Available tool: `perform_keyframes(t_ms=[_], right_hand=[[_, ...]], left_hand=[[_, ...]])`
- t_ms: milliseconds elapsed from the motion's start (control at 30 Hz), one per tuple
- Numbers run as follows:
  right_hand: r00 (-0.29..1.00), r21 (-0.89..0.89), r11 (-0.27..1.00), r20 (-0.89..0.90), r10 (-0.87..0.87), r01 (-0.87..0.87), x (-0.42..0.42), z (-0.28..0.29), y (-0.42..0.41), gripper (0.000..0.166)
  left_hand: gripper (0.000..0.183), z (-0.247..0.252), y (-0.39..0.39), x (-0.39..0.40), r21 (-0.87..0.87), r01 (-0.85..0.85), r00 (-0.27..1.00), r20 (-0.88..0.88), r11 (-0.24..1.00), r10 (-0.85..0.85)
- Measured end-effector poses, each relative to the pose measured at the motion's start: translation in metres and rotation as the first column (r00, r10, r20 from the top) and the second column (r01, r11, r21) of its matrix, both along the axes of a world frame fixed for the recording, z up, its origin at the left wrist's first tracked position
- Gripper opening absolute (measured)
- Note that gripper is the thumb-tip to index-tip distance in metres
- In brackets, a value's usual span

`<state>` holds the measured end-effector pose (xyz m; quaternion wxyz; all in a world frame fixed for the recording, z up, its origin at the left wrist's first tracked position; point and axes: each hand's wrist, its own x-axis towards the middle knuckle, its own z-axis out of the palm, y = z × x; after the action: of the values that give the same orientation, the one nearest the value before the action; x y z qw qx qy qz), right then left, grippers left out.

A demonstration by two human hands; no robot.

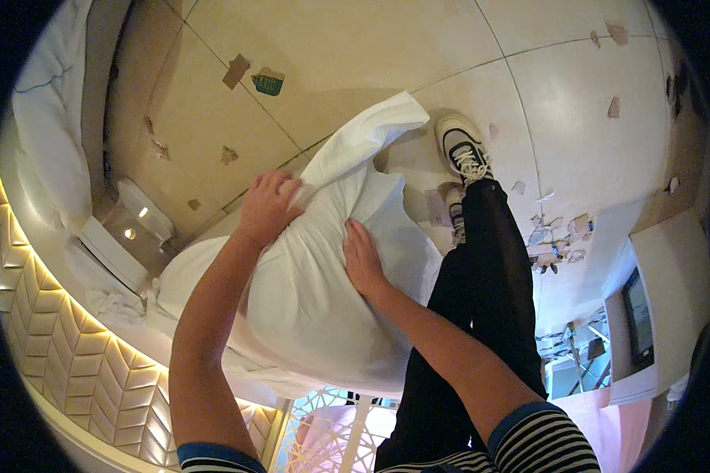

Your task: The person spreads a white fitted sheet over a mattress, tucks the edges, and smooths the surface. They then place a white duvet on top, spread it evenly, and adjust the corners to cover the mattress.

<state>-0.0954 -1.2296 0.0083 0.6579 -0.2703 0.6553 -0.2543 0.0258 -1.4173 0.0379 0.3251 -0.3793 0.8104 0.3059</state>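
A bulky bundle wrapped in white sheeting [307,307] stands before me, pulled into folds near its top. My left hand [270,204] has its fingers and thumb around a fold at the bundle's far left side, slightly blurred. Resting on the sheeting's right side is my right hand [364,257], fingers close together and fingertips at a crease; whether it pinches the fabric is unclear. From between the hands, a loose flap [384,121] of the sheeting sticks out over the floor. What lies under the sheeting is hidden.
Cardboard scraps [235,71] and a green piece [268,81] lie on the tiled floor [390,47]. More debris [559,236] is scattered right of my sneaker [464,148]. At left are a padded, lit wall panel [89,366] and white-covered furniture [53,130]. A white lattice screen [361,431] stands below.
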Motion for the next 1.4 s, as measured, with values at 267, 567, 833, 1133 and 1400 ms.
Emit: perform_keyframes(t_ms=[267,567,833,1133,1400], right_hand=[[0.996,0.069,0.997,0.083,-0.036,0.031,-0.005,0.016,-0.028,0.025],[0.911,0.310,0.928,0.407,0.068,-0.208,0.004,0.046,-0.020,0.036],[0.847,0.214,0.944,0.521,0.108,-0.252,0.003,0.114,-0.007,0.041],[0.895,0.049,0.978,0.414,0.163,-0.201,0.002,0.104,0.001,0.038],[0.943,-0.170,0.955,0.189,0.273,-0.242,0.006,0.024,-0.004,0.046]], left_hand=[[0.035,-0.026,-0.022,-0.013,0.253,0.570,0.768,-0.502,0.782,-0.397],[0.029,-0.009,0.007,0.020,0.593,0.420,0.876,-0.463,0.687,-0.136],[0.063,0.096,0.030,0.070,0.653,-0.723,0.685,0.636,0.226,0.356],[0.061,0.046,0.059,0.173,0.491,-0.712,0.617,0.779,0.501,0.112],[0.059,0.025,0.056,0.246,0.396,-0.296,0.484,0.847,0.869,-0.220]])
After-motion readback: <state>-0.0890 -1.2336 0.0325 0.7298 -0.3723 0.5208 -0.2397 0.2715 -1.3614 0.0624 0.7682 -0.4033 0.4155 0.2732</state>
